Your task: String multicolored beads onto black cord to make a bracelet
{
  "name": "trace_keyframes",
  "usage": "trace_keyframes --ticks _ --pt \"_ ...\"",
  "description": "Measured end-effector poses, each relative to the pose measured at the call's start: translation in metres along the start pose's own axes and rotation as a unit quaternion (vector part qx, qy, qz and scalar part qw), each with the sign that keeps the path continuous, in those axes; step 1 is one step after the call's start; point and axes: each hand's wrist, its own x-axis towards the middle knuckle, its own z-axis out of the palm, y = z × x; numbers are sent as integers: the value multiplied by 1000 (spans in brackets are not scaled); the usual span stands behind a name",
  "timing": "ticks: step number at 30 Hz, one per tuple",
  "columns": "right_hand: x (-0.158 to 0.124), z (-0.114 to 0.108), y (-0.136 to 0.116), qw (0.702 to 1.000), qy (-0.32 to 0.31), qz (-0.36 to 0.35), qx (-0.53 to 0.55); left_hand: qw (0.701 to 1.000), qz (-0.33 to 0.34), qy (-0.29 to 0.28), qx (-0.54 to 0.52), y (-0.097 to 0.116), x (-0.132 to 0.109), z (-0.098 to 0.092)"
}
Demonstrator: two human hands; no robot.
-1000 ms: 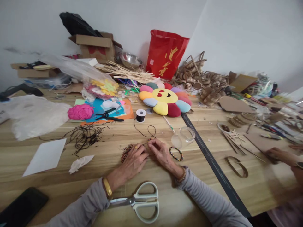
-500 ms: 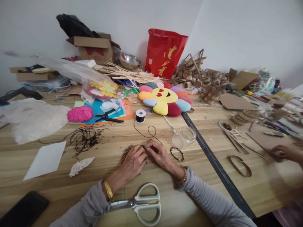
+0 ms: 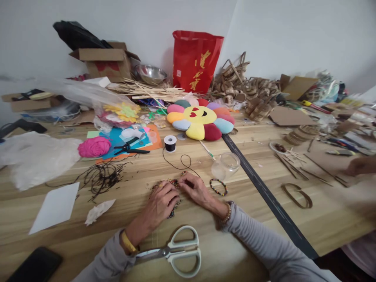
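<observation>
My left hand (image 3: pixel 163 200) lies palm down over a pile of small multicoloured beads (image 3: pixel 173 210), its fingers loosely spread across them. Close beside its fingertips, my right hand (image 3: pixel 194 189) is closed in a pinch. A thin black cord (image 3: pixel 176 167) runs from a white spool (image 3: pixel 170 143) to behind the right hand, and a few beads (image 3: pixel 183 173) show at its fingers. The pinched fingertips are partly hidden. A finished-looking beaded bracelet (image 3: pixel 219 187) rests right of that hand. Below both hands lie scissors (image 3: pixel 183 250) with pale handles.
A clear jar (image 3: pixel 230 165) stands beyond the bracelet, near a long dark strip (image 3: pixel 264 192). Cut black cords (image 3: pixel 104 178), white paper (image 3: pixel 55 207) and a phone (image 3: pixel 35 266) lie left. A flower cushion (image 3: pixel 201 119) sits behind. Another person's hand (image 3: pixel 361 166) is far right.
The view has shifted slightly. More beads show below my left hand's fingers. My right hand stays pinched beside it. The other person's hand has moved up and away from a thin brown strip.
</observation>
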Motion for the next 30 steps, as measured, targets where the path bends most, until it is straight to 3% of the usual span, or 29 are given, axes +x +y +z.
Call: trace_keyframes --ticks 10,22,26,30 --pt "2 -2 8 995 18 66 65 999 13 1 -33 2 0 0" --pt "4 -3 8 992 12 79 99 999 13 -33 30 14 2 2" --pt "4 -2 6 992 5 73 107 1000 -5 -6 -4 13 2 4" --pt "2 -3 2 993 -6 49 108 993 -41 69 -85 5 3 2"
